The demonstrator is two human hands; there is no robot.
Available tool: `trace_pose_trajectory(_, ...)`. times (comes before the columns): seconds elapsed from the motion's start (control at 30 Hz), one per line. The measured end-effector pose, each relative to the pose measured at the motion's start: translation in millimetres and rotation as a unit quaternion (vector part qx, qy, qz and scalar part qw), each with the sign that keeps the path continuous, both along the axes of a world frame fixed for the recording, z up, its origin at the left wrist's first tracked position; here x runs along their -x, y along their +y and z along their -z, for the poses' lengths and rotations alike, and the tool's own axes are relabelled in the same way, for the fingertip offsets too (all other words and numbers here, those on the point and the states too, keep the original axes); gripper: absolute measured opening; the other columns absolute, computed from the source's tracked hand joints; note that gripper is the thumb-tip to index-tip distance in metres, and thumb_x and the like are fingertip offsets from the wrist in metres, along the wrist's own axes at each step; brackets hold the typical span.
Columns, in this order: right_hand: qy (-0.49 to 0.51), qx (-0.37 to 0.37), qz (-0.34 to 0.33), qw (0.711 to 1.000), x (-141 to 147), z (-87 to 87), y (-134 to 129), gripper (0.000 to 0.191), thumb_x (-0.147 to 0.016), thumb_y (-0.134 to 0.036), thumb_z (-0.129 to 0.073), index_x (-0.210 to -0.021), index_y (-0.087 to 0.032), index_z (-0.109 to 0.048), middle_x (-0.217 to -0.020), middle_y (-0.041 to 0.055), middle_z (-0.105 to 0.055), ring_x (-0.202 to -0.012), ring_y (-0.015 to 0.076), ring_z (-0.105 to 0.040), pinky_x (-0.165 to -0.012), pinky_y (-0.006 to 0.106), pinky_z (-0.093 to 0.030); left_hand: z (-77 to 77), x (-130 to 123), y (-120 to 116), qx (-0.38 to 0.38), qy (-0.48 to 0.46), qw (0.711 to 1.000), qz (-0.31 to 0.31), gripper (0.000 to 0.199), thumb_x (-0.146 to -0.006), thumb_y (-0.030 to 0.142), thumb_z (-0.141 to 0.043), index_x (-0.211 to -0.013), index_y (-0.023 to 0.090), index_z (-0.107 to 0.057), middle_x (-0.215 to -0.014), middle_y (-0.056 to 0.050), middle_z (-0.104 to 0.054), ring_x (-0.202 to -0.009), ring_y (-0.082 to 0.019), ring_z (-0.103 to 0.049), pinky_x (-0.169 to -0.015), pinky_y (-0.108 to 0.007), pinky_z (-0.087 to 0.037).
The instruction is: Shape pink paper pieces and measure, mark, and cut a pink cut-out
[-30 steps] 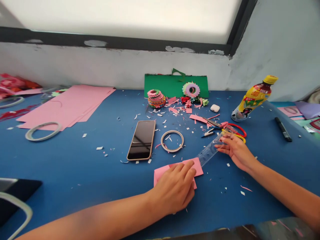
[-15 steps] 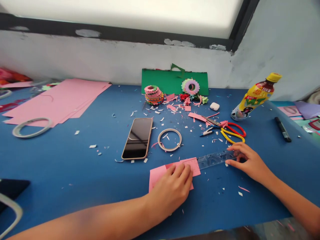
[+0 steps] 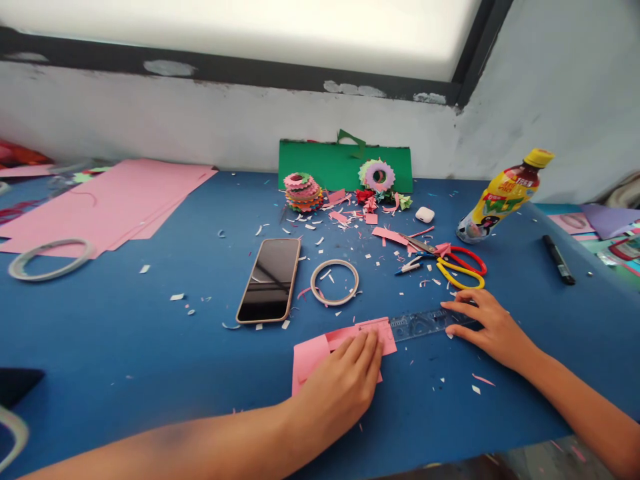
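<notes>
Right grip: your right hand (image 3: 493, 328) has the clear ruler (image 3: 419, 323) by its outer end, thumb and fingers on opposite edges.
Left grip: your left hand (image 3: 345, 377) lies palm down on the folded pink paper (image 3: 311, 359), fingers together.
Ruler: it reaches from the paper's right end to your right hand.
Beyond: scissors (image 3: 461, 265), a tape roll (image 3: 335, 283) and a phone (image 3: 269, 280) lie on the blue table (image 3: 200, 373).

The single head-worn view looks forward and down, taking in both hands (image 3: 415, 353).
</notes>
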State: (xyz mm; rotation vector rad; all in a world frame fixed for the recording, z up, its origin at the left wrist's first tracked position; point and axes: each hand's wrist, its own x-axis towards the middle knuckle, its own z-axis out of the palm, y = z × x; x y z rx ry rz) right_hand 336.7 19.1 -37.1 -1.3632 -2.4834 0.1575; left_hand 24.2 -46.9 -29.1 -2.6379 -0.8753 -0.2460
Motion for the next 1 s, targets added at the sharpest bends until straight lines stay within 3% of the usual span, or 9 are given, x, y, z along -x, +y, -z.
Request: trace_pose_trajectory(1.0,0.004,-0.017,-0.012,1.000,6.2,-5.4,-0.3,0.033,-0.083,-0.041,-0.056,-0.113,-0.028,-0.065,-0.107,0.0092,-0.057,-0.103,0.0244,-0.054,-0.091,0.044,-0.047,0.9,-2.1,-3.0,-0.015,0.016,1.000,-0.014,0.040,-0.080,0.007,-0.040,-0.115,0.005,-0.061,-0.118,-0.014,-0.062,-0.105,-0.027,-0.059,-0.087,-0.036,-0.048)
